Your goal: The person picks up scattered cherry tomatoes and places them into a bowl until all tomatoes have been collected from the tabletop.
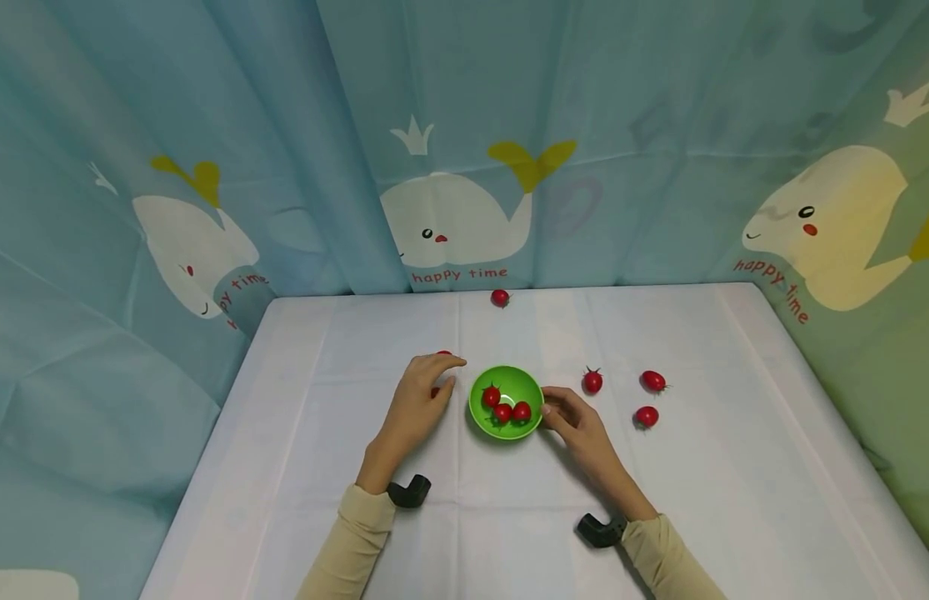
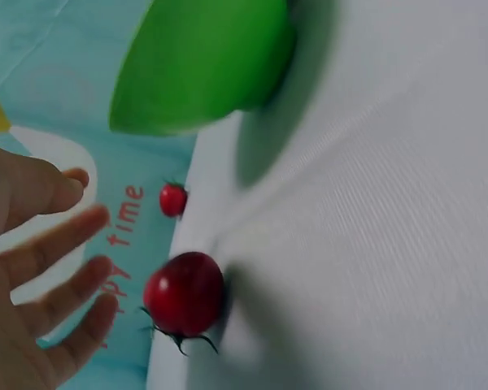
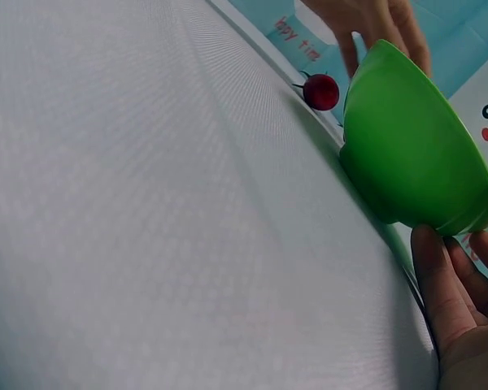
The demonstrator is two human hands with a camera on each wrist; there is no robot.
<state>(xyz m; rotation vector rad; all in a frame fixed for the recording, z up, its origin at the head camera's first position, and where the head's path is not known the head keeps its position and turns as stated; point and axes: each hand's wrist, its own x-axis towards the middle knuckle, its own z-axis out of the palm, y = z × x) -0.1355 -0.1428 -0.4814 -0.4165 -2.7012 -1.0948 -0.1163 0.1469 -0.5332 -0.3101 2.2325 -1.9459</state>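
A green bowl (image 1: 506, 375) stands on the white-covered table with three cherry tomatoes inside. At its right side my right hand (image 1: 580, 429) holds it, thumb against the outer wall and fingertips at the rim. In the right wrist view the thumb (image 3: 439, 272) presses low on the wall. My left hand (image 1: 417, 406) hovers to the left of the bowl, its fingers spread and holding nothing. Just beyond it a cherry tomato (image 1: 444, 353) is mostly hidden; the left wrist view shows this tomato (image 2: 185, 294) whole, beside the fingers.
Another cherry tomato (image 1: 499, 297) lies at the table's far edge. Right of the bowl are three more: one tomato (image 1: 592, 381) close to my right hand, a second tomato (image 1: 653, 381) and a third tomato (image 1: 646, 417) farther right. A whale-print curtain (image 1: 464, 100) hangs behind the table.
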